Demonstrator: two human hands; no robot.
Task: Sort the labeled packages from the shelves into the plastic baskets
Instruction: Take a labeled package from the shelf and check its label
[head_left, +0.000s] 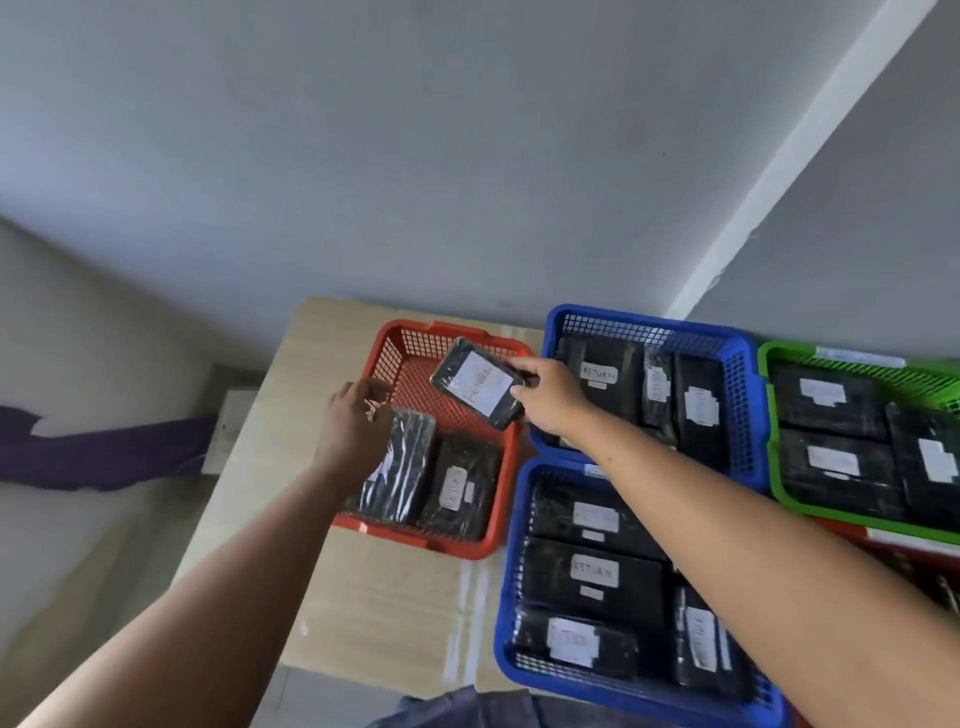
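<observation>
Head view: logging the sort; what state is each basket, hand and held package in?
red basket, two packages inside
held package, above red basket, label up
right hand, pinches the held package
left hand, over red basket, grip unclear
far blue basket, loaded
near blue basket, loaded
green basket, loaded

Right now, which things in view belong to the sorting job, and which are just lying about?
Job: held package, in the right hand; red basket; far blue basket; near blue basket; green basket; sorted packages.
Lying about: purple cloth; white wall box.
</observation>
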